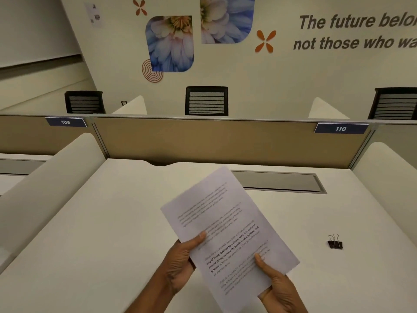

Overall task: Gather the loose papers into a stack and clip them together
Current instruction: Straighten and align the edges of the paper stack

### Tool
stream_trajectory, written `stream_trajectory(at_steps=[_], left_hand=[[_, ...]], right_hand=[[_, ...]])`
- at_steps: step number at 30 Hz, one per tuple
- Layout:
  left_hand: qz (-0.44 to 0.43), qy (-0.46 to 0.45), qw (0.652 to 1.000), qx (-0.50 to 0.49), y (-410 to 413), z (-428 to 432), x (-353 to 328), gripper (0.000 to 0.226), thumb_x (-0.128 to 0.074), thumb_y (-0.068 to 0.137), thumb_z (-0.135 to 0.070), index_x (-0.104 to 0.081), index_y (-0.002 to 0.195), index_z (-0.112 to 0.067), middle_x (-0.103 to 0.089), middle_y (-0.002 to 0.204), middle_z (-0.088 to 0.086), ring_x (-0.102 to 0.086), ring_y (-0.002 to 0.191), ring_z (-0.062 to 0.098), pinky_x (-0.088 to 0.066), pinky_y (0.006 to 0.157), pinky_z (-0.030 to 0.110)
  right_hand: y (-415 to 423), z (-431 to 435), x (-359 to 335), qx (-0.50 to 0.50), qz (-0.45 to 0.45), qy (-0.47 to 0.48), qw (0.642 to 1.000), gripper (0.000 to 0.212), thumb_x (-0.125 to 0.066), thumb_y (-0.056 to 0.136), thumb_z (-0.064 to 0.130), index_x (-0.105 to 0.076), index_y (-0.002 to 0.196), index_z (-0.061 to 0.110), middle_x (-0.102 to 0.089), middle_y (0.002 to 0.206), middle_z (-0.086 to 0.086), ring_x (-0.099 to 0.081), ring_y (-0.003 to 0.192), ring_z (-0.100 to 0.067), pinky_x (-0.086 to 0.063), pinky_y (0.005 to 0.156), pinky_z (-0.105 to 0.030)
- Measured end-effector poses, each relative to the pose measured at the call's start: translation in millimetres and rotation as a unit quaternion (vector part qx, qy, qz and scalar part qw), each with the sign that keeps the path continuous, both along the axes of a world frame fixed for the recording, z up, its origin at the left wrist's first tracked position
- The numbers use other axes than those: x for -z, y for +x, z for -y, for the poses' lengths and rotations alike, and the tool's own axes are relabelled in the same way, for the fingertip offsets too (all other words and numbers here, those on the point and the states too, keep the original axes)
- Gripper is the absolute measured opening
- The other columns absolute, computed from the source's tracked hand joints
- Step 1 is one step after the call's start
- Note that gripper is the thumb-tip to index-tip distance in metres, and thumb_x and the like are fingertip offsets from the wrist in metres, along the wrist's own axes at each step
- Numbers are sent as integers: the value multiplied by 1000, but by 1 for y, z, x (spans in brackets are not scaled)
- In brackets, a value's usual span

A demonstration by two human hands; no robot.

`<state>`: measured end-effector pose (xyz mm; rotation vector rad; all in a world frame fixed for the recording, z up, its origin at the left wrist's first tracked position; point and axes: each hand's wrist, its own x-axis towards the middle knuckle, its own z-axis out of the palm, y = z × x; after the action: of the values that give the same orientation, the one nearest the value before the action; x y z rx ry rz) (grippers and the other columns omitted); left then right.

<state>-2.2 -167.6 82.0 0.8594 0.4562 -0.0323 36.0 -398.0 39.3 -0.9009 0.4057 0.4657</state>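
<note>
A stack of white printed papers (pixel 225 218) is held above the white desk (pixel 101 233), tilted with its top end pointing away and left. My left hand (pixel 180 263) grips the stack's left edge, thumb on top. My right hand (pixel 277 288) grips the lower right corner, thumb pressed on the page. A black binder clip (pixel 335 242) lies on the desk to the right of the papers, apart from both hands, its wire handles up.
A grey cable flap (pixel 277 181) is set into the desk behind the papers. A tan partition (pixel 203 141) with labels 109 and 110 closes the far side. White side dividers (pixel 52 177) flank the desk. Black chairs stand beyond the partition.
</note>
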Motion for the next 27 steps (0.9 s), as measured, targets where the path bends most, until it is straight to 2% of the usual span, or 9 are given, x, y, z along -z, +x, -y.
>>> stream_trajectory(at_steps=[2, 5, 8, 11, 13, 16, 19, 24, 27], left_hand=[[4, 44, 999, 1, 3, -7, -11, 52, -78, 84, -3, -67, 135, -9, -75, 129, 19, -74, 115, 38, -66, 83, 46], [22, 98, 995, 24, 4, -25, -24, 48, -81, 85, -7, -71, 132, -11, -76, 128, 17, -75, 114, 38, -65, 85, 47], [48, 143, 987, 51, 7, -36, -37, 37, -80, 87, -11, -78, 123, -17, -77, 128, 15, -75, 114, 36, -65, 85, 44], [62, 197, 976, 65, 10, -34, -44, 34, -80, 88, -17, -79, 121, -24, -77, 127, 13, -75, 113, 36, -63, 92, 51], [78, 226, 968, 81, 10, -28, -45, 34, -80, 89, -22, -78, 122, -26, -78, 125, 12, -75, 113, 35, -63, 93, 51], [99, 239, 961, 102, 8, -23, -42, 35, -79, 88, -28, -76, 123, -30, -79, 124, 8, -76, 111, 26, -63, 85, 34], [98, 245, 958, 111, 5, -25, -35, 39, -82, 83, -35, -75, 122, -37, -80, 121, 3, -76, 108, 19, -62, 83, 28], [54, 275, 952, 124, 0, -29, -4, 31, -82, 86, -32, -78, 116, -39, -80, 119, 0, -76, 107, 14, -62, 83, 24], [24, 287, 952, 105, -4, -27, 11, 29, -85, 83, -34, -81, 112, -40, -82, 117, -1, -76, 103, 12, -61, 78, 19]], right_hand=[[3, 9, -1, -7, 10, -36, 999, 48, -78, 67, -7, -72, 111, 10, -83, 96, -13, -71, 98, -36, -55, 96, -60], [20, 37, -9, -63, 84, -142, 984, 34, -74, 81, -6, -73, 112, 7, -83, 86, -7, -69, 87, -29, -56, 77, -37], [40, 54, -28, -168, 188, -223, 942, 24, -78, 84, 4, -80, 107, 10, -83, 103, -10, -77, 95, -26, -57, 82, -33], [49, 43, -52, -245, 240, -259, 903, 19, -79, 87, 13, -82, 106, 17, -82, 109, -2, -78, 102, -20, -62, 80, -25], [51, 29, -61, -254, 254, -262, 896, 22, -81, 87, 17, -82, 109, 20, -82, 109, 0, -78, 99, -21, -63, 79, -28], [51, 14, -62, -246, 260, -263, 896, 32, -87, 77, 24, -82, 108, 18, -82, 108, -3, -77, 97, -29, -64, 85, -40], [49, 9, -53, -242, 254, -263, 899, 35, -85, 72, 28, -83, 106, 21, -82, 107, -3, -77, 95, -27, -64, 80, -33], [41, 4, -20, -248, 236, -281, 897, 16, -82, 86, 16, -84, 100, 24, -82, 106, 2, -76, 99, -23, -62, 77, -26], [33, 1, -4, -242, 219, -287, 901, 20, -77, 91, 13, -81, 109, 22, -81, 111, 1, -72, 107, -29, -62, 89, -35]])
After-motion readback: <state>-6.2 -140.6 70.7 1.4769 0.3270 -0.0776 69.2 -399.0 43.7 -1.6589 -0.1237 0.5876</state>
